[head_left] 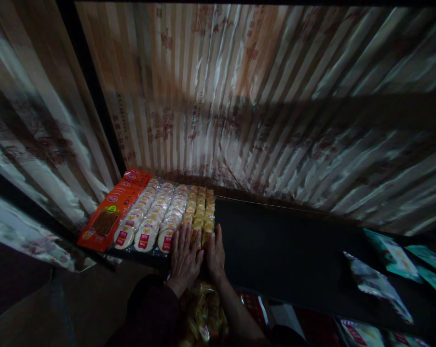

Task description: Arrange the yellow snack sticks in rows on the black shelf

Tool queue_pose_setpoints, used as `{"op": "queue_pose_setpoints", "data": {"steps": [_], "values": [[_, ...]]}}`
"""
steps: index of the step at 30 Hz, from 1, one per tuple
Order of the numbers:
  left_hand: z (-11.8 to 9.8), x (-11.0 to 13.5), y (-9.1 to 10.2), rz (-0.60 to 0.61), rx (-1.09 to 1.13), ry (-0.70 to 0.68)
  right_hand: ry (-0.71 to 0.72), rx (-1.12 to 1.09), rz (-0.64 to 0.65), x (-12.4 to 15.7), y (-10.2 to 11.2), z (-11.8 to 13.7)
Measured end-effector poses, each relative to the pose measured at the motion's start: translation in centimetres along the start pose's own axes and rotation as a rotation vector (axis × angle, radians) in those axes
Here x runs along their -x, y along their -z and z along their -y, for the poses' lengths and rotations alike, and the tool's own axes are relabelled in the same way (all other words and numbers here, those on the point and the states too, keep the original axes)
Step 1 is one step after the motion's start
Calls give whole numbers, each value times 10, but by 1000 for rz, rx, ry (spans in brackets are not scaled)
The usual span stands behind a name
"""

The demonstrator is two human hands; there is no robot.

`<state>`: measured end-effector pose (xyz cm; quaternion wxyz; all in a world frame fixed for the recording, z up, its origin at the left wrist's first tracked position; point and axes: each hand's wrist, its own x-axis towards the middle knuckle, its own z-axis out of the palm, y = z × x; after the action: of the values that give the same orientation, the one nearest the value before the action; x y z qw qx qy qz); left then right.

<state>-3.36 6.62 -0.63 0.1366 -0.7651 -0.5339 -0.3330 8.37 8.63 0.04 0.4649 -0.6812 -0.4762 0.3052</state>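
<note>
My left hand lies with fingers stretched forward over the front end of the rows of small yellow packets, partly covering them. Against the right front side of those same packets rests my right hand, its fingers straight and close together. Neither hand grips anything that I can see. To the left of the yellow packets stand rows of round white pastries in clear wrappers with red labels. Orange-red snack bags overlap in a row at the far left. All of these sit on a black shelf.
On the shelf's right part lie a silver packet and several teal packets. A lower level holds golden wrapped items and more packets. Pleated printed sheeting hangs behind, with a dark frame post at left.
</note>
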Motion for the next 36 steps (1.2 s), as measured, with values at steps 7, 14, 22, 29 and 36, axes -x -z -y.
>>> {"op": "queue_pose_setpoints", "data": {"steps": [7, 14, 22, 29, 36], "values": [[-2, -5, -6, 22, -27, -6, 22, -2, 18, -4, -4, -4], [-2, -6, -4, 16, -10, 6, 2, -74, 33, -3, -2, -4], [-8, -10, 0, 13, -10, -154, -9, -241, -60, -22, 11, -12], [-9, -12, -3, 50, -9, -203, -6, -262, -16, -68, 10, -27], [-9, -15, 0, 39, -48, -207, 24, -244, 22, -98, -1, -27]]}}
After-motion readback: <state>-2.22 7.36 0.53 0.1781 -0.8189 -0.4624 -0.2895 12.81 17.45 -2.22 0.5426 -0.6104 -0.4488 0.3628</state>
